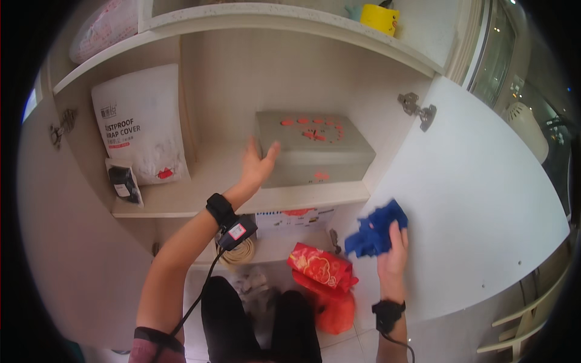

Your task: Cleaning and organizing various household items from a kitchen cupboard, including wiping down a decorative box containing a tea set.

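A grey-green box (pixel 333 159) with red and black printed figures sits on the cupboard's upper shelf (pixel 218 199), towards the right. At its left end is my left hand (pixel 259 165), fingers apart, with the thumb overlapping the box's front edge; whether it touches the box I cannot tell. My right hand (pixel 394 247) grips a crumpled blue cloth (pixel 374 229) in front of the open right cupboard door (pixel 467 195). Both wrists wear black straps with devices and cables.
Left on the shelf, a white printed package (pixel 140 127) leans behind a small black item in clear wrapping (pixel 123 185). Below are a coiled beige cord (pixel 238 252), a printed white box (pixel 295 222) and red bags (pixel 322 270). The left door (pixel 81 240) stands open. Above is a yellow cup (pixel 379 19).
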`<action>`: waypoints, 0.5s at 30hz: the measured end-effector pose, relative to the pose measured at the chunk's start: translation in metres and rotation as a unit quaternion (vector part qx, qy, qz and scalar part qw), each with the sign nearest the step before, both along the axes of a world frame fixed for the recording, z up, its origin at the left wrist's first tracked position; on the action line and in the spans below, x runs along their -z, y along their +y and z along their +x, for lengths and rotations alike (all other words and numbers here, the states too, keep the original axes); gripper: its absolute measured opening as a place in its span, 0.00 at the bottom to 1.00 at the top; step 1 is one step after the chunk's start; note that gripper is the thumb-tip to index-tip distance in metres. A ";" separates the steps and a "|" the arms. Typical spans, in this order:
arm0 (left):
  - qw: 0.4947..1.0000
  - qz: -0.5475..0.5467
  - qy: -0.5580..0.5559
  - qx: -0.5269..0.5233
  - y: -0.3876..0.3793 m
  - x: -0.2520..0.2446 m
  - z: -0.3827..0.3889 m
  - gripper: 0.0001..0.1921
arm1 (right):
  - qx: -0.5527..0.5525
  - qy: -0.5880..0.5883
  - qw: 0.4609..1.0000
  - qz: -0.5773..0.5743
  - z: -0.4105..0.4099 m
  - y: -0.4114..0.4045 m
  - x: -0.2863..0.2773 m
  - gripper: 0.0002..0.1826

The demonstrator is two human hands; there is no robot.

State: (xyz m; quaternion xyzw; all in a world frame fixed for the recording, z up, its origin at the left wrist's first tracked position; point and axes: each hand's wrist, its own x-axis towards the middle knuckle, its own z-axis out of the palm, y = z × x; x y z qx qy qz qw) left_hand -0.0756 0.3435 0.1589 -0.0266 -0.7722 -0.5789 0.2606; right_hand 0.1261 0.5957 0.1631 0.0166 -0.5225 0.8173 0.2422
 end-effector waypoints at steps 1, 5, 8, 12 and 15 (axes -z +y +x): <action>1.000 0.003 0.009 0.000 0.002 -0.004 -0.006 0.38 | -0.018 0.026 0.998 0.050 -0.022 -0.012 -0.018 0.17; 0.983 0.122 -0.066 0.118 0.014 0.008 -0.006 0.34 | 0.140 0.200 0.800 0.548 -0.142 -0.067 -0.058 0.24; 0.955 0.273 -0.030 0.108 0.021 0.011 -0.007 0.34 | 0.048 0.072 0.718 0.691 -0.206 -0.095 -0.036 0.30; 0.982 0.175 -0.037 0.054 0.002 0.015 -0.006 0.35 | 0.027 -0.122 0.628 0.768 -0.248 -0.069 -0.054 0.36; 0.983 0.158 -0.022 0.090 0.003 0.010 -0.004 0.36 | 0.040 -0.265 0.609 0.747 -0.307 -0.012 -0.064 0.41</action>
